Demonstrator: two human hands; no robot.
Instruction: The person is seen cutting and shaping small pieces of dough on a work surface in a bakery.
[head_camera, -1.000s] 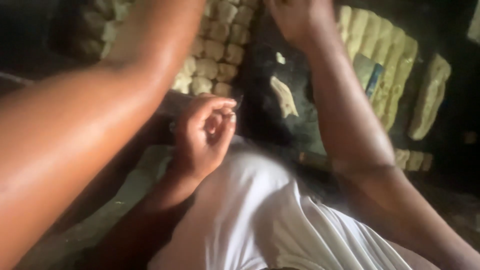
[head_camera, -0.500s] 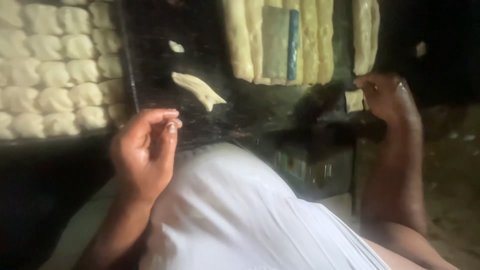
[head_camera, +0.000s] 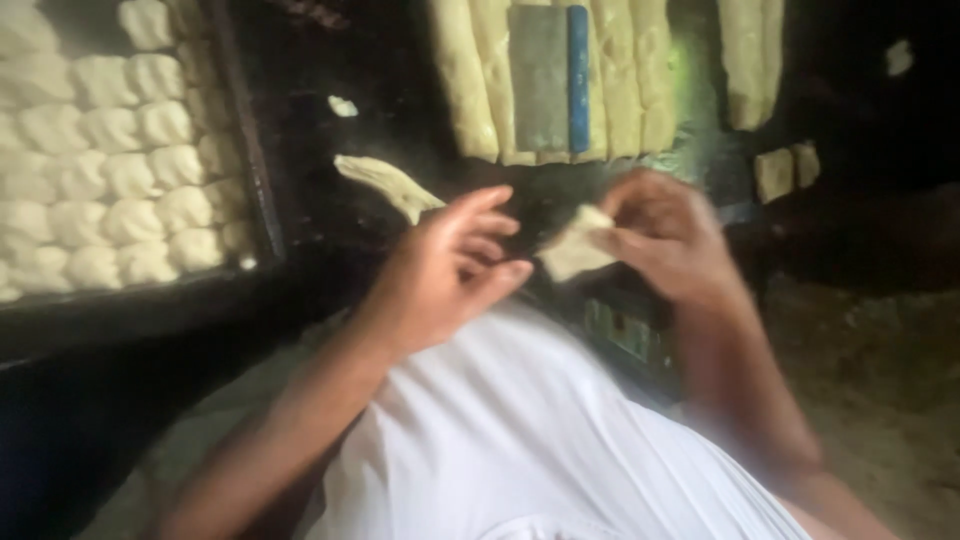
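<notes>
Right hand (head_camera: 665, 240) clamped on a small pale piece of dough (head_camera: 575, 245), fingers pinching its upper right edge, the piece hanging out toward the left. Left hand (head_camera: 450, 270) just beside it, fingers apart and loosely curled, fingertips near the dough's lower left corner; contact there too blurred to tell. Both hands raised above the lap, over a white shirt (head_camera: 520, 440) filling the lower middle of the view.

Beyond the hands, on the dark surface (head_camera: 300, 200): a torn strip of dough (head_camera: 385, 183) lying at a slant, up and left of the left hand, and a small scrap (head_camera: 343, 105) farther up. Straight ahead, long dough logs (head_camera: 470, 80) laid side by side, with a flat metal scraper with a blue handle (head_camera: 548, 78) resting on top of them. More logs (head_camera: 750, 60) off to the right, and two small cut squares of dough (head_camera: 785, 170) below those, near the right hand. Far left, a dark-rimmed tray (head_camera: 255, 170) packed with rows of small shaped dough pieces (head_camera: 100, 170), touching one another.
</notes>
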